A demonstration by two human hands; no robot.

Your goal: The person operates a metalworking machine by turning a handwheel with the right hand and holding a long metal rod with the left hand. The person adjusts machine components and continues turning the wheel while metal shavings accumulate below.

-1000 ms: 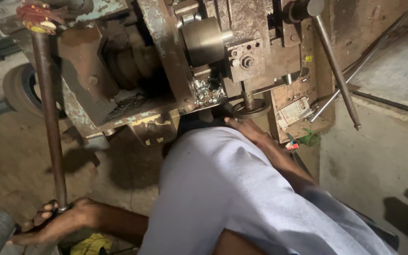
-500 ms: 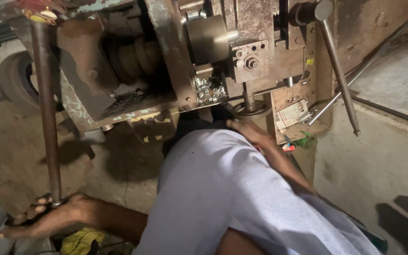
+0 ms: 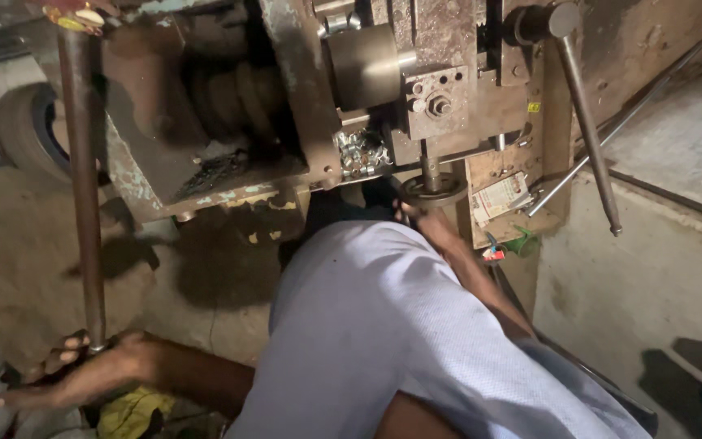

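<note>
My left hand (image 3: 71,375) is low at the left, its fingers curled round the bottom end of a long rusty steel rod (image 3: 83,179) that rises to the top of an old metal press machine (image 3: 286,106). My right hand (image 3: 421,218) reaches under the machine and touches a round metal disc (image 3: 435,190) on a short vertical shaft; its fingers are mostly hidden there. A pile of small shiny metal pieces (image 3: 361,153) lies on the machine's ledge just left of the shaft. My light blue clothing (image 3: 383,325) fills the lower middle.
A slanted handle bar (image 3: 585,130) hangs from the machine's upper right, with a thinner rod (image 3: 611,130) behind it. A folded printed paper (image 3: 501,197) and red and green scraps (image 3: 507,246) lie by the base. A tyre (image 3: 30,130) stands at left, a yellow rag (image 3: 132,410) by my left arm, a concrete step (image 3: 652,268) at right.
The view has drifted a little, so the machine sits slightly higher and to the right. My left hand stays on the rod's end and my right hand stays at the disc.
</note>
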